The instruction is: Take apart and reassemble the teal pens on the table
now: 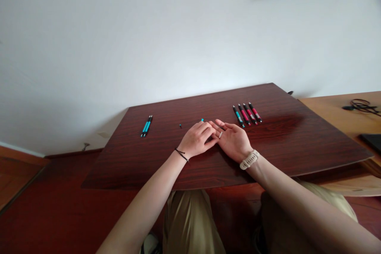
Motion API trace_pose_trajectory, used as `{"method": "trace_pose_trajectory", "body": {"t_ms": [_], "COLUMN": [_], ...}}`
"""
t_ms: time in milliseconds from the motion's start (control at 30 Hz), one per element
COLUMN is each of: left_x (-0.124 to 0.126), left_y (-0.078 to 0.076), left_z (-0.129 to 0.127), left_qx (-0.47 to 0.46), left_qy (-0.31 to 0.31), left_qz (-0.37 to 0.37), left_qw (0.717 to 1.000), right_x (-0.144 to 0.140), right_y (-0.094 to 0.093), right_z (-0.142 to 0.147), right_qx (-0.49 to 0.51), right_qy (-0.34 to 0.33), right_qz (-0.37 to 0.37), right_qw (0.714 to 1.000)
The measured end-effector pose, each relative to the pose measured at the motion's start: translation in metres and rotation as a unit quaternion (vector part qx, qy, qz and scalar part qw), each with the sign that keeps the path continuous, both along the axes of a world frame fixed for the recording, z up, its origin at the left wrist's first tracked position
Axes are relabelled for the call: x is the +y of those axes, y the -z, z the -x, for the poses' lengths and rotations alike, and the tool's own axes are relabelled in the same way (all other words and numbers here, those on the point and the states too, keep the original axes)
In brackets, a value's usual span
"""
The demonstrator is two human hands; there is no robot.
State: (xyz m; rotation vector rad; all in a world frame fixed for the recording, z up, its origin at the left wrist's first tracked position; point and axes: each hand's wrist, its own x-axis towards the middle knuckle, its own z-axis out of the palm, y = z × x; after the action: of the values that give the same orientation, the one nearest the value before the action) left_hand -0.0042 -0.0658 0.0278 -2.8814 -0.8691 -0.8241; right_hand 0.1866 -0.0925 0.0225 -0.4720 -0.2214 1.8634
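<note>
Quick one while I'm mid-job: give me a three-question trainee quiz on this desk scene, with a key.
1. True or false: the row of pens far right on the dark wooden table holds more red pens than teal ones.
2. Multiple choice: where do the two teal pens lie? A) left of both hands B) between the hands C) on the light desk
3. Fill in: the teal pen tip shows just beyond the ___ hand.

Key
1. True: three red, one teal.
2. A
3. left; the left hand is curled over it, while the right hand lies palm up against it.
</note>
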Motion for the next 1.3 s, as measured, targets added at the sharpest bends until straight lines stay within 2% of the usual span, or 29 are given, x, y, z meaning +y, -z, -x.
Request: {"method": "trace_pose_trajectory", "body": {"t_ms": [133,433,700,833,967,1067,1133,1300], "left_x": [0.002,0.004,0.006,0.005,0.005,0.007,0.008,0.010], "left_y": [0.004,0.003,0.003,0.003,0.003,0.002,0.002,0.002], "left_z": [-0.005,-0.001,0.001,0.001,0.001,0.004,0.007,0.013], "left_qx": [0.027,0.009,0.013,0.018,0.009,-0.017,-0.034,-0.036], "left_qy": [-0.006,-0.030,0.034,0.030,0.009,-0.033,-0.061,-0.096], "left_qz": [-0.005,-0.006,-0.049,-0.050,-0.046,-0.044,-0.047,-0.074], "left_qw": [1.000,1.000,0.998,0.998,0.999,0.998,0.996,0.992], "right_x": [-0.002,-0.003,-0.003,-0.003,-0.005,-0.008,-0.009,-0.007], "right_y": [0.003,0.001,0.005,0.005,0.002,0.002,0.004,0.011], "right_z": [0.006,0.018,0.018,0.018,0.021,0.021,0.020,0.012], "right_qx": [0.009,0.016,-0.005,-0.048,-0.125,-0.213,-0.287,-0.468], "right_qy": [0.007,-0.024,-0.038,-0.039,-0.035,-0.025,-0.004,0.083], "right_qz": [-0.009,-0.018,-0.024,-0.036,-0.082,-0.136,-0.182,-0.290], "right_qw": [1.000,0.999,0.999,0.997,0.988,0.967,0.940,0.831]}}
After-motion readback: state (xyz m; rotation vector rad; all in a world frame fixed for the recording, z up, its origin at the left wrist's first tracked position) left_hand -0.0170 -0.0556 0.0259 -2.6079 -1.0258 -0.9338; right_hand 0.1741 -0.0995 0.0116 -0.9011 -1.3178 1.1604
